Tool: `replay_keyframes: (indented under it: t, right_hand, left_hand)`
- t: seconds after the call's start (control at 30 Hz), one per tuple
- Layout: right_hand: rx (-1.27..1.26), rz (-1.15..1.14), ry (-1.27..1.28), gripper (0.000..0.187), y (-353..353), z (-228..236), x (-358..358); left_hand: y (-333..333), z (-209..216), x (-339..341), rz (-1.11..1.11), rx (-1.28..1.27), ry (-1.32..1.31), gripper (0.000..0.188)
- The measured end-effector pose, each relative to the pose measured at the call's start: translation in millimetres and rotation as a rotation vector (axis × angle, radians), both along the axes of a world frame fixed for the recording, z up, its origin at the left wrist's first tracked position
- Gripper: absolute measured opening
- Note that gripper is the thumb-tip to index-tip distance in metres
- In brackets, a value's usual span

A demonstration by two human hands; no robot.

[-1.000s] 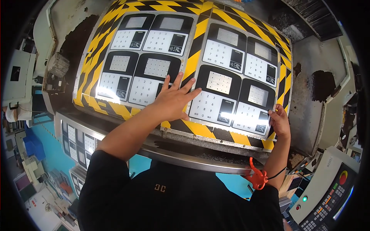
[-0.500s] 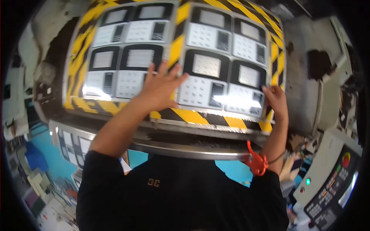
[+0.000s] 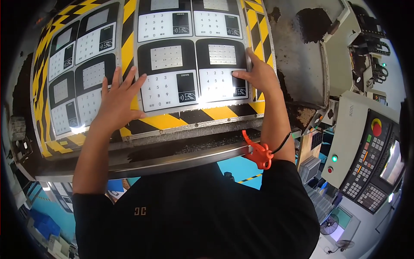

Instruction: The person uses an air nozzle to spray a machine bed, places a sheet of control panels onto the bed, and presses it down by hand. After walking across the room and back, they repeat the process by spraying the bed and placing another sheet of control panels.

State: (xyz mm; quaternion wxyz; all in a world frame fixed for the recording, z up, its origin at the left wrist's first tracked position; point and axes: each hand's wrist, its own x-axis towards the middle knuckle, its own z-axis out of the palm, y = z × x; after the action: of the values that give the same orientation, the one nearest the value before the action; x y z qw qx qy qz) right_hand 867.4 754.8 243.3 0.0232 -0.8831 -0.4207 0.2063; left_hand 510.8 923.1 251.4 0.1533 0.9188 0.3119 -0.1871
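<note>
Two sheets of black-and-white keypad panels lie flat side by side on a bed edged with yellow-and-black striped tape [image 3: 161, 122]. Spread fingers of my left hand [image 3: 113, 103] rest across the striped strip between them, the fingertips by the near left corner of the right sheet [image 3: 172, 86]. That hand and its wrist cover part of the left sheet [image 3: 82, 67]. At the right sheet's right border lies my right hand [image 3: 264, 77], its index finger stretched along the edge. The thumb, apart from it, touches the face of the nearest right panel. Glare whitens the near keypads.
A metal rail [image 3: 189, 159] runs between my body and the bed. An orange air blow gun [image 3: 261, 156] with a dark hose hangs there by my right forearm. A machine control panel [image 3: 366, 162] with a red knob stands at right. Dark debris [image 3: 317, 25] lies beyond the bed.
The view has swung right, so the bed sits further left and the picture is sharper. My right thumb now extends onto the panel face, with the index finger straightened along the edge.
</note>
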Motion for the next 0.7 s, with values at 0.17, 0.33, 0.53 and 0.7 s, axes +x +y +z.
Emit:
replay_keyframes:
  t: [0.17, 0.33, 0.53, 0.7]
  right_hand:
    - [0.001, 0.018, -0.028, 0.101, 0.8, -1.0, -0.5]
    - [-0.003, 0.016, -0.045, 0.103, -0.2, -2.6, -0.2]
    - [0.011, 0.037, -0.042, 0.105, -0.1, -1.9, -0.5]
    - [0.002, 0.025, -0.053, 0.105, -0.7, -4.3, 1.1]
  left_hand:
    - [0.5, -0.4, 0.1, 0.002, 0.001, 0.004, 0.102]
    - [-0.2, -0.3, 0.4, 0.025, -0.003, 0.024, 0.103]
    - [-0.4, -0.7, 0.7, 0.028, -0.005, 0.033, 0.103]
    - [-0.1, 0.3, 1.3, 0.031, -0.024, 0.009, 0.107]
